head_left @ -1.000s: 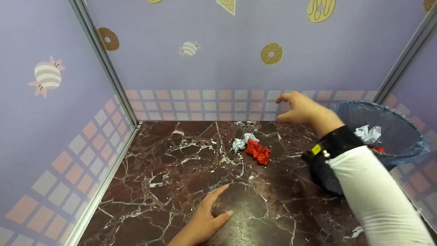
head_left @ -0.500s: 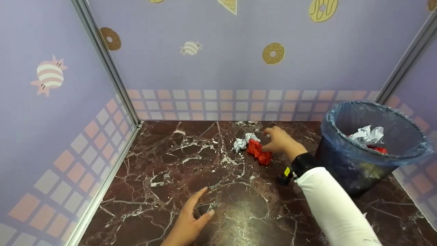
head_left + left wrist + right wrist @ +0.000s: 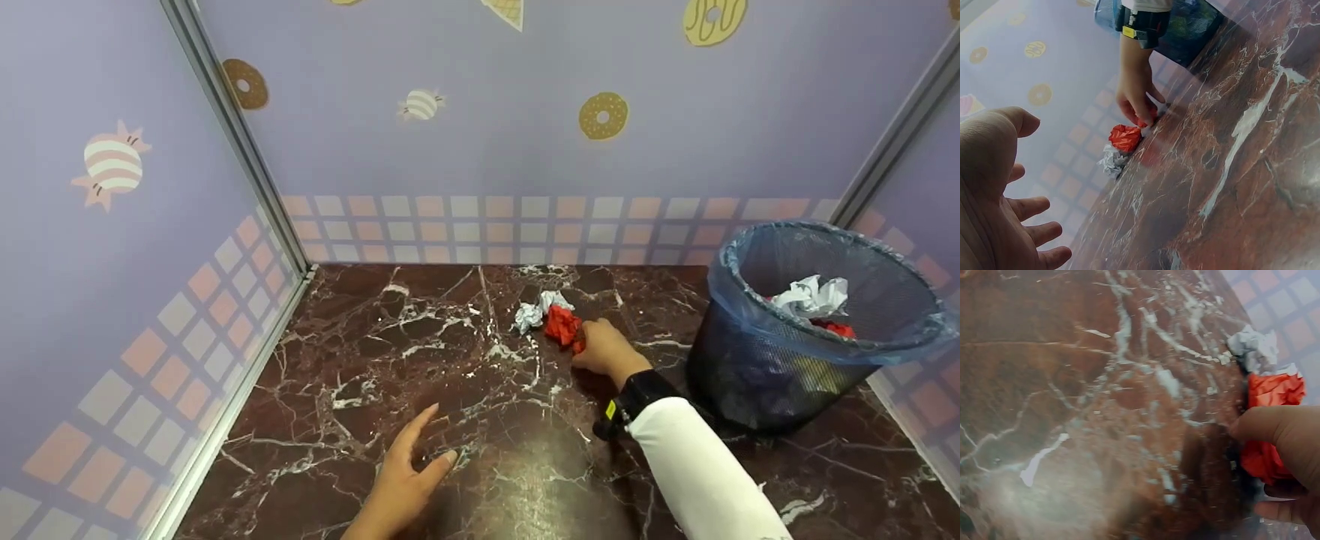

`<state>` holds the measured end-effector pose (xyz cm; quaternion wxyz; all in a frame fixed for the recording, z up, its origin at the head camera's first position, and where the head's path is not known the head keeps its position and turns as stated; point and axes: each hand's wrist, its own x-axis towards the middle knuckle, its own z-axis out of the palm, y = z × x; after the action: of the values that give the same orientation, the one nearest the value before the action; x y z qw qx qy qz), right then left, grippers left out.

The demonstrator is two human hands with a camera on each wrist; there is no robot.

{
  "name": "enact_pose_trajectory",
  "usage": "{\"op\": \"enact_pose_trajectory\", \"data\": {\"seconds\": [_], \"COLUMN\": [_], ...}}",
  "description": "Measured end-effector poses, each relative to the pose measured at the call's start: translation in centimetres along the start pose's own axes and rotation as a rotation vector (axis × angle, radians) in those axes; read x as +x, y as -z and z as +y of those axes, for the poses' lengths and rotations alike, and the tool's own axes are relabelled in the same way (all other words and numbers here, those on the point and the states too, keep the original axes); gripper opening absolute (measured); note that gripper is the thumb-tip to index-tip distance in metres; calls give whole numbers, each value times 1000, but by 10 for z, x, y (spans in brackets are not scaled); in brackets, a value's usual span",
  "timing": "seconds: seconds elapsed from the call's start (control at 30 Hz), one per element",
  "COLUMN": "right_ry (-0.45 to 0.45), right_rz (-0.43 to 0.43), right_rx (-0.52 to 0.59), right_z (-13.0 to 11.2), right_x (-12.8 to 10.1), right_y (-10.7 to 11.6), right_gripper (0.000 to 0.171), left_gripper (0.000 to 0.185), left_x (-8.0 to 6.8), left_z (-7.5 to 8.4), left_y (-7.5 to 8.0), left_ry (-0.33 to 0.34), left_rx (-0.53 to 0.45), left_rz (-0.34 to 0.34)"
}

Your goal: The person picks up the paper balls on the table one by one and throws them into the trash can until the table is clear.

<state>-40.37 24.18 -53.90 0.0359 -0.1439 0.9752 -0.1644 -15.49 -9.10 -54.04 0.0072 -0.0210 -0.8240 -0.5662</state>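
A crumpled red paper ball lies on the dark marble tabletop, just right of centre toward the back, and the right hand has its thumb and fingers curled round it — the right wrist view shows the thumb pressed against the creased red surface, with the fingers tucked under. A second red wad sits touching it on the far side, and a crumpled white paper lies against that one, nearer the back wall. All three are loose, angular lumps of sheet paper, full of sharp folds, light enough that a pinch is probably all the grip they need; the hand comes in low and from the side, which suits a thing resting flat on a hard surface.

The left hand rests near the front edge, well apart from the papers, fingers straight and spread, holding nothing — seemingly just steadying the body.

To the right stands a dark mesh wastebasket lined with a thin blue plastic bag folded over its rim; inside lie a white crumple and a bit of red. It stands near the right hand, an easy reach away.

The tabletop is glossy, reddish-brown with white veins, reflecting light. Lilac walls printed with doughnuts and sweets close in the space on three sides
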Motion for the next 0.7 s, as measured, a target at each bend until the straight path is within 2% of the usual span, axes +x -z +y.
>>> {"op": "enact_pose_trajectory", "data": {"seconds": [0.13, 0.33, 0.7], "right_ry": [-2, -89, -48], "right_rz": [52, 75, 135], "right_rx": [-18, -31, -63], "right_z": [2, 5, 4], "right_x": [-1, -8, -11], "right_y": [-11, -30, -36], "right_gripper": [26, 22, 6], "left_gripper": [67, 67, 67], "left_x": [0, -2, 4], "left_z": [-1, -2, -5], "left_y": [1, 5, 9], "left_ry": [-2, -4, -13], "left_rx": [-8, 10, 8], "left_rz": [8, 21, 53]}}
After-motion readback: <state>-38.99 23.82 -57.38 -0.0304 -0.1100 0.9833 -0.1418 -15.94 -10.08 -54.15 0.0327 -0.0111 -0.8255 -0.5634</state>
